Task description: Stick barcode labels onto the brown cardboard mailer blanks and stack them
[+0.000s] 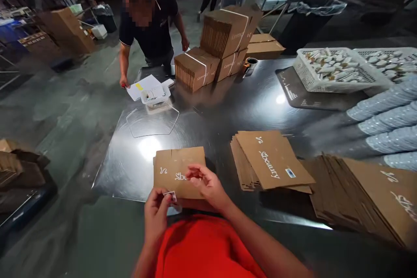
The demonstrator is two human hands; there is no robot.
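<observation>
A flat brown carton [176,158] with white print lies at the table's near edge, in front of me. My left hand [157,210] is closed, pinching a small white sticker [170,196] with a dark print at the carton's near left corner. Below the sticker hangs a pale, shiny piece [174,209], partly hidden. Over the carton's right part hovers my right hand [208,184], its fingers loosely bent and apart, with nothing visible in them; it covers some of the lettering. To the right lies a stack of flat cartons [272,156], the top one bearing a sticker [289,173].
More flat cartons [368,191] lean at the right. Strapped carton bundles [224,34] stand at the back. White baskets [335,84] of small pieces and grey wrapped rolls [387,104] sit right. Across the table [211,117], a person [146,34] holds paper by a plastic tub [156,99].
</observation>
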